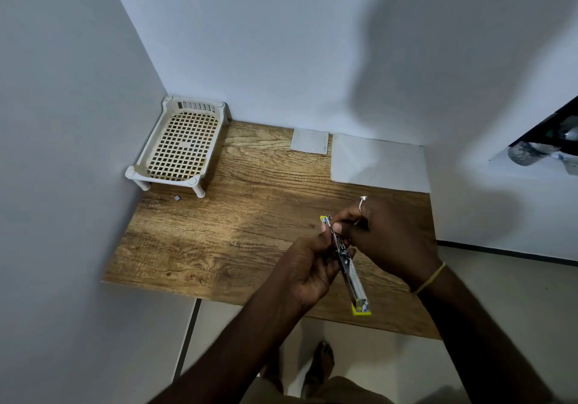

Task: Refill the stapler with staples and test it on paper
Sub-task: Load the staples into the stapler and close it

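Observation:
A stapler (352, 274) with yellow ends and a long metal channel is opened out flat above the wooden table (237, 216). My left hand (309, 269) grips its middle from the left. My right hand (381, 234), with a ring on one finger, pinches at the far half of the channel with its fingertips; what lies under them is hidden. A white sheet of paper (380, 162) lies at the back right of the table. A smaller grey sheet (309, 141) lies beside it against the wall.
A cream plastic lattice rack (181, 147) on short legs stands in the back left corner. A tiny grey piece (177, 198) lies on the wood in front of it. Walls close the left and back sides. The near table edge runs over a tiled floor.

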A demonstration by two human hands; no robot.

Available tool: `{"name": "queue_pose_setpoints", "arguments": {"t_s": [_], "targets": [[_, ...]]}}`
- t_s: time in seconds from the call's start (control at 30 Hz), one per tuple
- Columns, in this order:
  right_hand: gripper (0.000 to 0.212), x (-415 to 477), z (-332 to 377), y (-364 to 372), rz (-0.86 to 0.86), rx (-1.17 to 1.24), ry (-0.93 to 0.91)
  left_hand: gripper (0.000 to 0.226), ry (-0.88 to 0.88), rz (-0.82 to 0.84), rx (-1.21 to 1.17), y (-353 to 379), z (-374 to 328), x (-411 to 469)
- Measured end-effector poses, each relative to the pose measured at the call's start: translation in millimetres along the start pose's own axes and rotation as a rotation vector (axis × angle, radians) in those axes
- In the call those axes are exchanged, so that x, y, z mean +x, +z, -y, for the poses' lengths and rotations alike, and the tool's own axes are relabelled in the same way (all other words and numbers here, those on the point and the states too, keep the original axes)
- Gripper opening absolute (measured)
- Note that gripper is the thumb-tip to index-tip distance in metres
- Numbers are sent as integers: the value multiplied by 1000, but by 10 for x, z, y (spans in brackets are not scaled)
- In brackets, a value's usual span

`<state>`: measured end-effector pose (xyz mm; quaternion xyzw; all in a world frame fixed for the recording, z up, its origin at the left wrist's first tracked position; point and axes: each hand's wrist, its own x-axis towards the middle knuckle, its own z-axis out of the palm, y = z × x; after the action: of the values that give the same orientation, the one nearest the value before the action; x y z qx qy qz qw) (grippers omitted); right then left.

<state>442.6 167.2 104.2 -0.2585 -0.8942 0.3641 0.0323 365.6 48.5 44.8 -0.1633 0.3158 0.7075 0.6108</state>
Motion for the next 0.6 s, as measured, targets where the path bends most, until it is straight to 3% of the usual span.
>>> {"name": "queue_pose_setpoints", "arguments": {"t_s": [0.17, 0.27, 0.33, 0.47, 0.6], "targets": [[13, 17, -86, -1, 57, 16, 39, 31, 2, -22, 26, -28, 25, 21], [8, 31, -121, -6, 49, 64, 55, 21, 12, -18, 64, -18, -2, 2], [6, 46, -140, -20, 62, 204, 114, 17, 24, -12, 97, -21, -20, -11], [24, 64, -176, -59, 167, 533, 242, 20, 27, 17, 140, -56, -25, -30], [21, 36, -195, -5, 199, 652, 265, 28, 48, 87, 167, -120, -31, -35]]}}
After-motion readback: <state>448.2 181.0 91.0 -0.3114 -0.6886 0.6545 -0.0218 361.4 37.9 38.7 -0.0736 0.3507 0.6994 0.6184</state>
